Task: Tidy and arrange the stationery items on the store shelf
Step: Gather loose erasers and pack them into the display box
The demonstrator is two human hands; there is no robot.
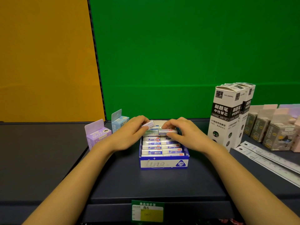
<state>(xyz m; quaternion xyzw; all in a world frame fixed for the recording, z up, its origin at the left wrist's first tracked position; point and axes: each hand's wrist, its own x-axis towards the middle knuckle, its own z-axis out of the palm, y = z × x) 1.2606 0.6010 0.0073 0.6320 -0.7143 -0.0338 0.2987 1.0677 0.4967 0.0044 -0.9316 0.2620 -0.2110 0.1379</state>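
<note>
A blue and white display box point(164, 163) marked 2B stands in the middle of the dark shelf, filled with two rows of wrapped white erasers point(152, 147). My left hand point(129, 135) pinches one eraser point(148, 124) tilted above the box's far end. My right hand point(185, 132) grips another eraser point(167, 131) lying across the top of the far rows. The back of the box is hidden behind both hands.
A purple carton point(98, 135) and a light blue carton point(119, 121) stand to the left. Tall white refill boxes point(227, 116) stand to the right, with grey and pink cartons point(272, 132) and flat rulers point(267, 158) beyond. A price tag point(147, 211) sits on the shelf's front edge.
</note>
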